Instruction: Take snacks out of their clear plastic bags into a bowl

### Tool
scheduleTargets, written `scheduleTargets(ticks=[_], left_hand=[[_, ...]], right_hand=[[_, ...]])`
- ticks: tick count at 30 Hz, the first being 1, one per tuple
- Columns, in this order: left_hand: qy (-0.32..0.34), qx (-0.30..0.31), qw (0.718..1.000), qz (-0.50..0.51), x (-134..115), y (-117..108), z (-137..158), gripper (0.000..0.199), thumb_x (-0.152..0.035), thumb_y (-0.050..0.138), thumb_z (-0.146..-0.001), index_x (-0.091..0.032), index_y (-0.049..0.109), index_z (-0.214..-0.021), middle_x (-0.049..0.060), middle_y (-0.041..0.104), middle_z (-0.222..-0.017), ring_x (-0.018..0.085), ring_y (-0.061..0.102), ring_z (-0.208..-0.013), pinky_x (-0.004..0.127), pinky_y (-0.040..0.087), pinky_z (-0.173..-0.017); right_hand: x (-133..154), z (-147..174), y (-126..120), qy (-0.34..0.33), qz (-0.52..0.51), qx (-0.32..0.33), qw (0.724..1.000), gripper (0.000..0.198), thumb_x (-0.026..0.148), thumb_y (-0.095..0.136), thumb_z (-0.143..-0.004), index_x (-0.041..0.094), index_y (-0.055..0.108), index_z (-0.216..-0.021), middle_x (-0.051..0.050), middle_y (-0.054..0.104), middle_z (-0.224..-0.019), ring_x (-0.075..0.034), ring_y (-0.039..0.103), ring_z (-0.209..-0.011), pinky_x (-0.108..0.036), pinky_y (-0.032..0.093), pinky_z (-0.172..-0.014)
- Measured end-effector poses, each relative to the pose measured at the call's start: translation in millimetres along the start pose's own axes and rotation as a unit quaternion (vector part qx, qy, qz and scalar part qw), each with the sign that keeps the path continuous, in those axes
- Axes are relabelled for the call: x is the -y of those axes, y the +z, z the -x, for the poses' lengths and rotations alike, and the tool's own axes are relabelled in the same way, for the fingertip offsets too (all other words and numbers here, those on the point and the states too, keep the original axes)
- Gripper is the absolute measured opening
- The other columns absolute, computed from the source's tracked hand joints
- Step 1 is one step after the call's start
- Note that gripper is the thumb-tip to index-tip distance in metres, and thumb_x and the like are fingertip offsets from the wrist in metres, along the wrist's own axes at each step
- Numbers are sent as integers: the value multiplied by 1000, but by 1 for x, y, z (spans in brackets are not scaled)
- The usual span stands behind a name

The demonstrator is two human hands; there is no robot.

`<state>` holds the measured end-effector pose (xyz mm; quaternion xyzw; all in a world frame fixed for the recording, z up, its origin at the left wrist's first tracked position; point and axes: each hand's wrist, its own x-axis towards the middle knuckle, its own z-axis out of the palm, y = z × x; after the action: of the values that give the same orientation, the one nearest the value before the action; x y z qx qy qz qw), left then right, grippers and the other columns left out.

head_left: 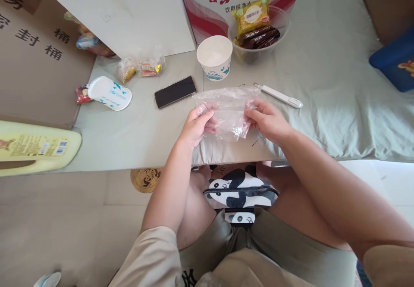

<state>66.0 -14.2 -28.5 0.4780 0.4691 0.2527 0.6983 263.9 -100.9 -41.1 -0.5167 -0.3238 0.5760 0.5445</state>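
A crinkled clear plastic bag (230, 113) is stretched between my two hands over the front edge of the cloth-covered surface. My left hand (199, 123) pinches its left side, the thumb lying on top. On the other side, my right hand (265, 118) grips the bag with thumb and fingers. Just behind the bag stands a white paper cup (214, 58) with a blue pattern. A dark phone (175, 92) lies left of the bag, and a white, slim-handled tool (280, 95) lies to its right.
Behind, a clear plastic bowl (283, 30) holds yellow and brown snack packets. A second paper cup (110, 93) lies on its side at left, near small wrapped snacks (150, 66). A yellow jug (39, 147) is at far left, a blue container (394, 58) at far right.
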Motion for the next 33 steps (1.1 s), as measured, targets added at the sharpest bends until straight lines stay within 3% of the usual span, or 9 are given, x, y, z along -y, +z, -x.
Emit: scheduleTargets(ticks=[3, 7, 11, 13, 18, 23, 27, 30, 33], left_hand=[[10, -6, 999, 32, -4, -2, 3, 33, -31, 75, -73, -23, 63, -102, -8, 57, -56, 9, 58, -43, 18, 40, -39], [32, 23, 994, 106, -12, -4, 5, 14, -32, 66, -74, -21, 59, -79, -4, 58, -61, 8, 55, -46, 20, 44, -41], [41, 68, 995, 57, -10, -7, 2, 25, -40, 63, -76, -19, 55, -65, 0, 59, -65, 9, 54, -50, 22, 45, -45], [62, 69, 996, 15, -4, -6, -2, 20, -31, 70, -68, -20, 54, -68, -3, 56, -62, 7, 50, -51, 20, 43, -47], [151, -58, 986, -51, 8, -5, -15, 29, -10, 67, -64, -22, 56, -87, -4, 62, -79, 7, 57, -63, 19, 49, -60], [275, -203, 936, -87, 15, -13, -26, 23, -7, 67, -70, -22, 57, -85, -4, 58, -82, 7, 59, -72, 20, 49, -72], [242, -80, 960, -117, 26, -6, -24, 23, -33, 75, -82, -22, 60, -96, 2, 67, -93, 14, 67, -84, 29, 55, -82], [229, 56, 966, -108, 31, 9, -20, 54, -54, 81, -77, -24, 60, -118, 10, 68, -127, 25, 67, -119, 40, 54, -100], [220, 111, 965, -92, 31, 22, -17, 60, -64, 77, -78, -25, 64, -121, 9, 72, -122, 27, 69, -115, 39, 56, -96]], right_hand=[[4, 2, 1, -8, -50, 5, 999, 29, 36, 77, -72, 29, 59, -94, 8, 55, -56, -14, 52, -49, -30, 48, -53], [12, 3, 1, -29, -95, 17, 995, 24, 44, 73, -71, 26, 56, -73, 2, 54, -59, -16, 54, -55, -34, 50, -60], [14, 3, -3, -16, -45, 1, 999, 42, 66, 64, -77, 26, 52, -68, -2, 55, -63, -20, 55, -61, -38, 51, -62], [11, 3, -4, -1, -6, -11, 1000, 39, 59, 74, -73, 26, 52, -72, 0, 55, -65, -18, 55, -62, -37, 51, -64], [4, -1, -2, -12, -7, -67, 998, 49, 28, 84, -61, 29, 56, -101, 7, 56, -70, -14, 54, -65, -30, 48, -66], [4, -4, -3, -87, 84, -146, 982, 17, 30, 71, -75, 23, 56, -77, 2, 56, -75, -13, 50, -69, -30, 43, -70], [0, -3, 0, -131, 187, -162, 960, 14, 32, 66, -80, 23, 54, -82, 2, 57, -76, -15, 49, -71, -30, 40, -69], [-3, 0, 9, -136, 164, -76, 974, 24, 40, 66, -81, 23, 50, -83, 3, 56, -76, -14, 51, -73, -30, 42, -70], [-4, 1, 18, -91, 68, 32, 993, 32, 52, 64, -82, 23, 53, -89, 1, 59, -81, -15, 56, -77, -31, 48, -74]])
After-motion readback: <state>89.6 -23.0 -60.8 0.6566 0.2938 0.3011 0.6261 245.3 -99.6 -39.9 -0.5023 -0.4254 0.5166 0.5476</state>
